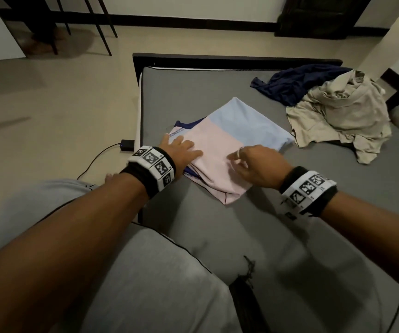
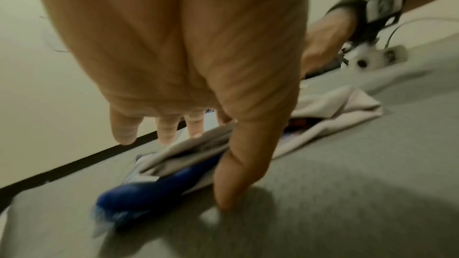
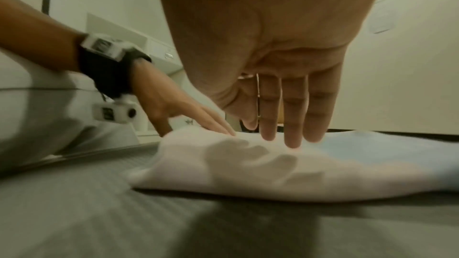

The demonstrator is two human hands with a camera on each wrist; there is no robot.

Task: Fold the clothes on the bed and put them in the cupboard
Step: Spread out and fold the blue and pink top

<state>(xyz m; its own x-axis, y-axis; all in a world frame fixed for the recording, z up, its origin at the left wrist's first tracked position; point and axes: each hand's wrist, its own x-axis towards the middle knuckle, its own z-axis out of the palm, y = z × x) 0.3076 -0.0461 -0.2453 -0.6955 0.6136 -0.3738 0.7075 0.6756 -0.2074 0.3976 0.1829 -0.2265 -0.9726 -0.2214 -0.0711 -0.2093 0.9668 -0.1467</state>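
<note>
A folded garment [image 1: 220,140], pink and light blue with navy trim [image 2: 154,191], lies in the middle of the grey bed [image 1: 229,227]. My left hand [image 1: 181,150] lies flat on its left edge with the fingers spread. Its thumb [image 2: 233,172] reaches down beside the fold. My right hand [image 1: 246,162] is over the near pink part [image 3: 248,174]. Its straight fingers [image 3: 293,125] are at or just above the cloth and cast a shadow on it. A crumpled beige garment [image 1: 337,116] and a navy one [image 1: 296,85] lie unfolded at the bed's far right.
A grey pillow [image 1: 160,284] lies at the near end of the bed under my arms. A small black box [image 1: 127,145] with a cable sits on the floor left of the bed. Chair legs [image 1: 102,25] stand far left. White drawers [image 3: 161,50] show behind my left hand.
</note>
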